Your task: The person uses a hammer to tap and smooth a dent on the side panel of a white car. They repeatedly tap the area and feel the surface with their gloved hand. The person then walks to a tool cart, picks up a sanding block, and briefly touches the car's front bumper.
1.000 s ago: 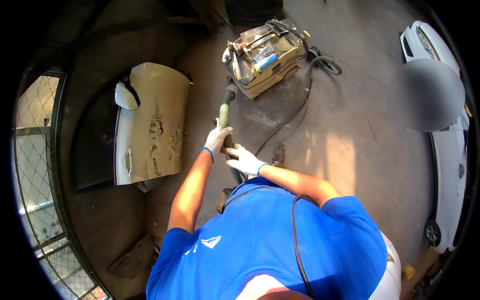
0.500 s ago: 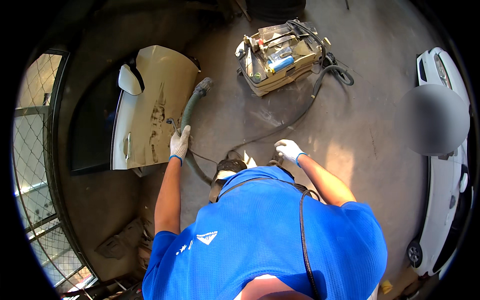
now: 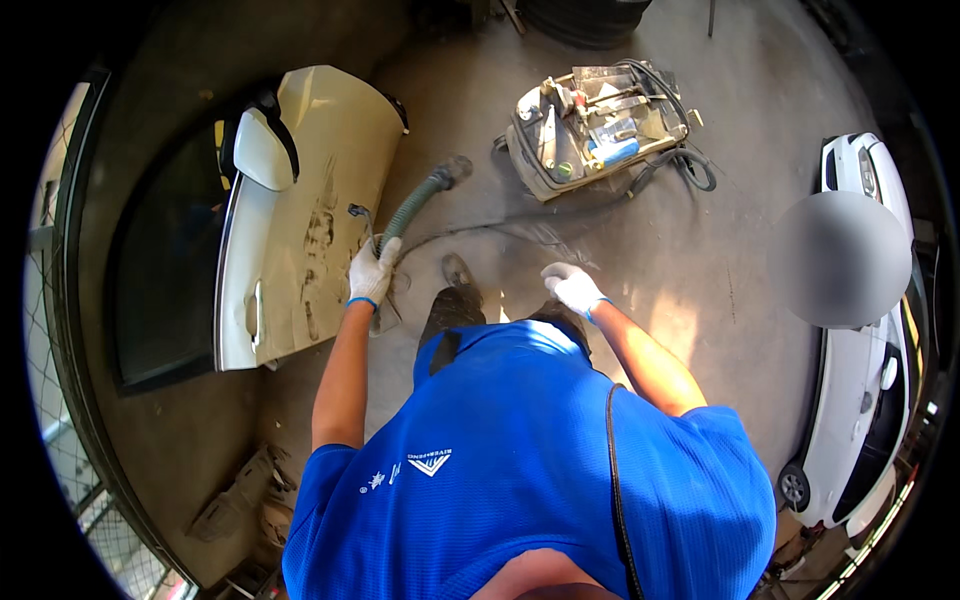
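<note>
My left hand (image 3: pixel 373 270), in a white knit glove with a blue cuff, is closed around a green corrugated hose (image 3: pixel 408 216) beside the car door. The hose's dark end fitting (image 3: pixel 456 170) points up and away to the right. A thin cable with a small plug (image 3: pixel 359 211) sticks up next to the same hand. My right hand (image 3: pixel 573 287), gloved alike, hangs in front of my right thigh with loosely bent fingers and the thumb a little apart. Nothing shows in it. The cream car door (image 3: pixel 345 160), smeared with dark patches, stands to my left with its white mirror (image 3: pixel 262 150).
A wheeled tool cart (image 3: pixel 560 180) with several hand tools on top stands ahead. A dark hose (image 3: pixel 660 172) runs from it across the concrete floor. Along the right is a white car (image 3: pixel 850 390), with a person near it, blurred out. A wire-mesh window lies far left.
My body is more upright, and a shoe and both legs now show. My left hand has shifted slightly right with the hose, whose end swung to the right. The right hand stays about the same.
</note>
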Demonstrator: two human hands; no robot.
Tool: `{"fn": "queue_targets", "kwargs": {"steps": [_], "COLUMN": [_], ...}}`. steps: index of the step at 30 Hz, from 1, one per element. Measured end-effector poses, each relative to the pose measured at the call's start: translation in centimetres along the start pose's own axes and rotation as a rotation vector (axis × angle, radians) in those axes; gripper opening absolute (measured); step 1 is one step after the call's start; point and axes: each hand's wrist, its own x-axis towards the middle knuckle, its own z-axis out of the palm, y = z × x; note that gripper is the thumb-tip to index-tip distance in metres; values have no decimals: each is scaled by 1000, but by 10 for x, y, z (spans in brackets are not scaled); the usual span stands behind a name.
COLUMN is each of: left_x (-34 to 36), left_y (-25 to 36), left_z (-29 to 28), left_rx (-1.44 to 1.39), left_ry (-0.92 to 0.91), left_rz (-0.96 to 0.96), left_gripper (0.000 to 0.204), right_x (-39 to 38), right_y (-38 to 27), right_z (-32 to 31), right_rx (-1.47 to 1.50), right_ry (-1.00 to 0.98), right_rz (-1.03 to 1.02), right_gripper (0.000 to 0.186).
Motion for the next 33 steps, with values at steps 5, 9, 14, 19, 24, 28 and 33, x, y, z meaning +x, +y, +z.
{"fn": "queue_targets", "kwargs": {"steps": [5, 9, 14, 19, 24, 28, 33], "left_x": [59, 111, 158, 192, 223, 242, 275], "left_y": [17, 17, 59, 108, 145, 193, 258], "left_z": [-31, -28, -20, -13, 3, 10, 49], "left_rx": [81, 30, 3, 90, 164, 186, 384], "left_ry": [-146, -188, -280, -335, -384, -490, -713], "left_rz": [71, 120, 141, 217, 365, 503, 680], "left_gripper": [62, 60, 56, 62, 63, 59, 58], "right_x": [16, 23, 62, 120, 202, 227, 258], "right_y": [-31, -42, -39, -55, -115, -197, -213], "right_z": [20, 18, 13, 5, -23, -62, -98], "right_rx": [-76, -25, -1, 123, 510, 1234, 1921], "right_ry": [36, 146, 226, 233, 126, 52, 195], "right_rz": [-31, 61, 125, 92, 66, 74, -70], "right_gripper": [35, 35, 34, 36, 45, 50, 42]}}
